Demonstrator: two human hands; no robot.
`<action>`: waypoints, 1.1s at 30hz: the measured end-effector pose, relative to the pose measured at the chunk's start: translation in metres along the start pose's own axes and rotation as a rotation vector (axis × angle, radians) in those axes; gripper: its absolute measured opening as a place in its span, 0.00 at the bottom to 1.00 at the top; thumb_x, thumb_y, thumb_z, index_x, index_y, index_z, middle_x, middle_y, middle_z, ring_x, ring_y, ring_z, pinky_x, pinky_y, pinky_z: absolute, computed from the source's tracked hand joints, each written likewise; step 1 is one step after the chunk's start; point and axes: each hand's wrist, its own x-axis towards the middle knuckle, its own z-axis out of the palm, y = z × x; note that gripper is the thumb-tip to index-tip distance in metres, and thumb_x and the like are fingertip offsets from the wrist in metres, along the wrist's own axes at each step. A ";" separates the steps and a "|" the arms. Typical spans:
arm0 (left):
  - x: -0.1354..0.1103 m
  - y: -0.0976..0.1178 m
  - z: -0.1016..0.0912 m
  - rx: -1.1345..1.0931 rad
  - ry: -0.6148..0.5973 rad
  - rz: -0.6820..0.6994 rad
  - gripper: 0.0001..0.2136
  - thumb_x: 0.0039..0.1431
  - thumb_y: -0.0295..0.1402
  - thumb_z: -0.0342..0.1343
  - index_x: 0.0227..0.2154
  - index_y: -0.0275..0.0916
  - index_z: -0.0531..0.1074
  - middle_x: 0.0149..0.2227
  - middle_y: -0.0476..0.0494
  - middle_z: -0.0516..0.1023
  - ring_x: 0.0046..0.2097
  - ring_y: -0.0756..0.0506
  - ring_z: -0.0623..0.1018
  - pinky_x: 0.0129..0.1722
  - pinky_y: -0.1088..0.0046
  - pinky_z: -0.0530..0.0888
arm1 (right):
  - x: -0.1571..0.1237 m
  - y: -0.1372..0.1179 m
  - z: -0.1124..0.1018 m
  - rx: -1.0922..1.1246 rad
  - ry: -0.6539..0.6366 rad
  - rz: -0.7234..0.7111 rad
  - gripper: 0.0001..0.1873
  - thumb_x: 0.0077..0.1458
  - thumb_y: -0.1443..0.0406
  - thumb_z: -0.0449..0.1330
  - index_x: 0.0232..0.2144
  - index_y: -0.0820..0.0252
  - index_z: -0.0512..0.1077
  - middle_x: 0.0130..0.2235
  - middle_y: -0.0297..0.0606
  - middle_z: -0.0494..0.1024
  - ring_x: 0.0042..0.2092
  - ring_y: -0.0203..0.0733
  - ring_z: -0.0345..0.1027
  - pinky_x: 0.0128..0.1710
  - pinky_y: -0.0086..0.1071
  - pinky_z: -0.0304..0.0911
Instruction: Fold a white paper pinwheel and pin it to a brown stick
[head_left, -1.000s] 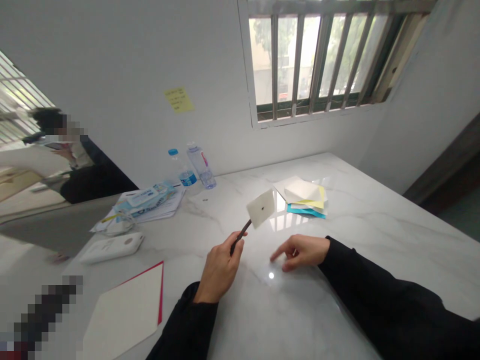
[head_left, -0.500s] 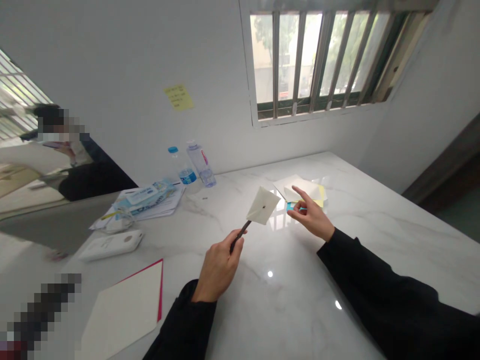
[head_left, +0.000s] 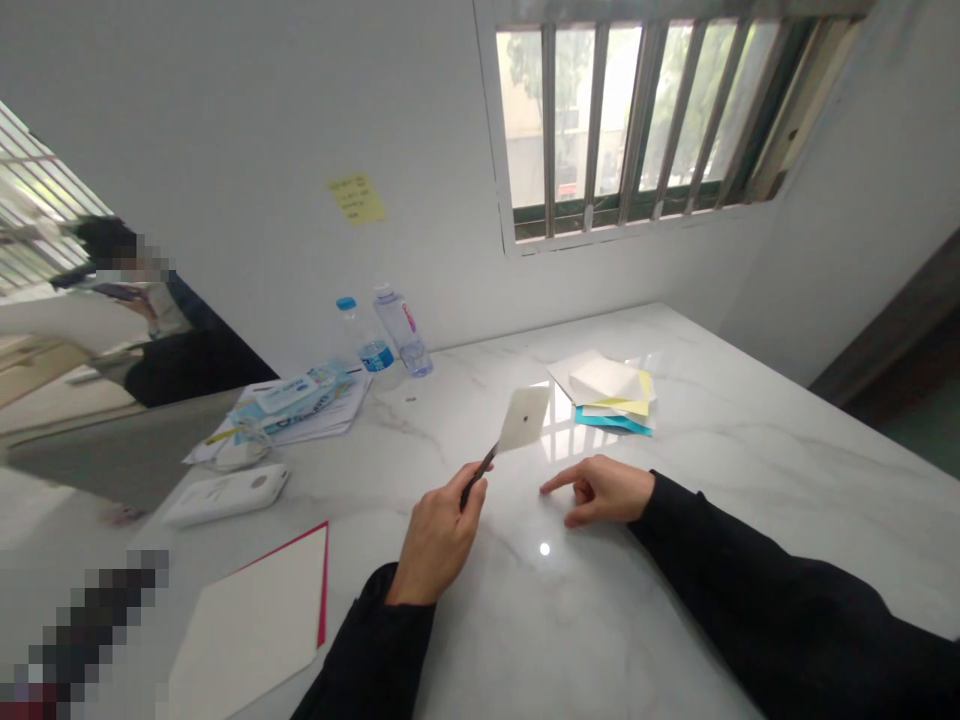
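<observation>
The left hand (head_left: 436, 545) is closed around a dark slim stick (head_left: 480, 472), pinched between thumb and fingers, and a white square card (head_left: 523, 420) with a small dark hole sits on the stick's tip, raised above the marble tabletop (head_left: 720, 440). The right hand (head_left: 604, 492) holds nothing: index finger stretched out, other fingers loosely curled, low over the tabletop, though whether it touches cannot be told. Beyond it lies a stack of coloured paper (head_left: 607, 395); left of the left hand are a white plastic case (head_left: 225, 495) and a red-edged white board (head_left: 251, 630)
</observation>
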 end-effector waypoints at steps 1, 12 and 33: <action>0.000 0.000 0.000 0.003 0.003 -0.002 0.18 0.71 0.42 0.44 0.53 0.46 0.76 0.35 0.49 0.83 0.34 0.44 0.81 0.34 0.73 0.66 | 0.000 0.001 -0.001 -0.016 0.030 0.022 0.30 0.47 0.59 0.72 0.54 0.60 0.79 0.20 0.26 0.68 0.23 0.34 0.60 0.25 0.28 0.56; 0.000 0.000 -0.004 0.008 -0.004 0.008 0.18 0.72 0.42 0.43 0.55 0.48 0.75 0.38 0.49 0.84 0.34 0.44 0.81 0.35 0.73 0.66 | 0.000 -0.005 0.000 -0.051 0.049 0.007 0.25 0.55 0.59 0.67 0.54 0.60 0.78 0.23 0.29 0.71 0.24 0.34 0.62 0.26 0.28 0.57; -0.002 0.003 -0.010 0.028 0.023 0.030 0.19 0.73 0.44 0.43 0.56 0.48 0.74 0.39 0.48 0.85 0.38 0.42 0.83 0.37 0.71 0.68 | 0.001 -0.008 0.012 -0.064 0.323 0.006 0.37 0.56 0.62 0.65 0.66 0.58 0.65 0.30 0.30 0.74 0.26 0.35 0.65 0.33 0.30 0.63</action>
